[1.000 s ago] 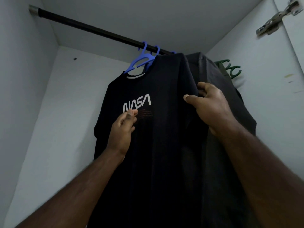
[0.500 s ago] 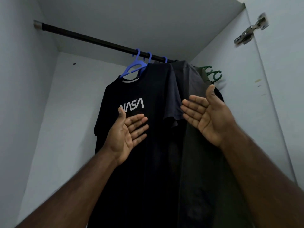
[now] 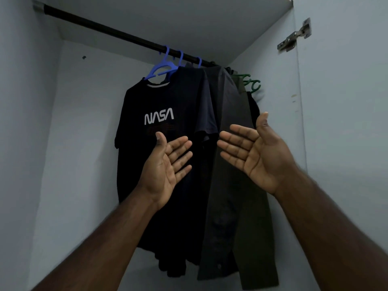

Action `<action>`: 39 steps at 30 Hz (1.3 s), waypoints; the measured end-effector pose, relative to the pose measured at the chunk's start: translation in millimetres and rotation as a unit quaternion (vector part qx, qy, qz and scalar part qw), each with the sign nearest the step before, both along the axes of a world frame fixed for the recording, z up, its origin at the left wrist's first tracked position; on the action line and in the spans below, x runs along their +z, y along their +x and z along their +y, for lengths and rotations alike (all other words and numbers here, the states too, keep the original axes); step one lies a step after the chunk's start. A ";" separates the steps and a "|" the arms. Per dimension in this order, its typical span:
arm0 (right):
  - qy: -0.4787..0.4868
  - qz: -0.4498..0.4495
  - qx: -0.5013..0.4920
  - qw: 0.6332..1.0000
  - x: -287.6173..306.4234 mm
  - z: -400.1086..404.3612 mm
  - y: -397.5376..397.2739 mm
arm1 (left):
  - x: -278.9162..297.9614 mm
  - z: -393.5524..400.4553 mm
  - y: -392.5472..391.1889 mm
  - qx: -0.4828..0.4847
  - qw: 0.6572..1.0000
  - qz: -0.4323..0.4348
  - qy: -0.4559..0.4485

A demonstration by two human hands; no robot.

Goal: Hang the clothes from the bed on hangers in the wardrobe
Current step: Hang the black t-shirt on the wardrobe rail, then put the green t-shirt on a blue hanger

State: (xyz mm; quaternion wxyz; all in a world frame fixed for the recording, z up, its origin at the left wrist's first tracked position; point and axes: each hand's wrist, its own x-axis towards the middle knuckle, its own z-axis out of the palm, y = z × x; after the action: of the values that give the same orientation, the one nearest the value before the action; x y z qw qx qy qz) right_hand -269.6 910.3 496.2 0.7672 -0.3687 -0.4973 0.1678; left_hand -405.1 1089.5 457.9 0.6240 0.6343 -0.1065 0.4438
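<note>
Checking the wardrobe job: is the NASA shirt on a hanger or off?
On. The NASA shirt hangs from a blue hanger hooked over the rail; both hands are off it.

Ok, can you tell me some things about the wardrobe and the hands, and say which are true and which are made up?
1. The NASA shirt hangs on a blue hanger. True.
2. The left hand grips the NASA shirt. False: its palm is up with straight fingers, holding nothing.
3. The right hand is open and holds nothing. True.
4. The rail is white. False: it is black.
5. Green hangers hang at the right end of the rail. True.
6. The clothes hang at the left end of the rail. False: they are bunched at the right.
</note>
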 end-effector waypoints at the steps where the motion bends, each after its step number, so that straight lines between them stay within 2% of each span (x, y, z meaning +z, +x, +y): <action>1: -0.005 -0.002 -0.004 1.000 -2.6 -8.7 -3.1 | -3.0 -8.5 -0.8 -0.001 1.000 0.001 0.002; 11: -0.068 -0.017 -0.067 0.995 -36.0 -113.1 -20.4 | -38.7 -121.0 10.8 -0.039 0.999 0.004 0.017; 21: -0.126 -0.026 -0.105 0.986 -69.2 -268.2 -17.9 | -78.2 -291.7 33.1 0.007 0.997 0.030 0.064; 26: -0.144 -0.033 -0.194 0.970 -87.3 -339.9 -27.9 | -92.4 -369.9 45.0 0.046 0.992 0.047 0.107; 31: -0.167 -0.099 -0.363 0.911 -103.4 -402.0 -53.7 | -99.7 -434.6 46.7 0.044 0.983 0.058 0.171; 34: -0.172 -0.130 -0.438 0.873 -111.8 -437.3 -71.7 | -107.3 -465.5 47.7 -0.003 0.980 0.049 0.191; 39: -0.233 -0.171 -0.570 0.769 -133.6 -495.2 -106.1 | -129.6 -524.1 44.9 -0.102 0.974 0.037 0.197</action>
State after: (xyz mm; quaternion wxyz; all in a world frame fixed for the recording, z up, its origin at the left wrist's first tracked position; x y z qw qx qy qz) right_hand -375.7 415.1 362.7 0.5147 -0.7745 -0.2647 -0.2552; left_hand -360.2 565.4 328.3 0.5322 0.7467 -0.2328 0.3241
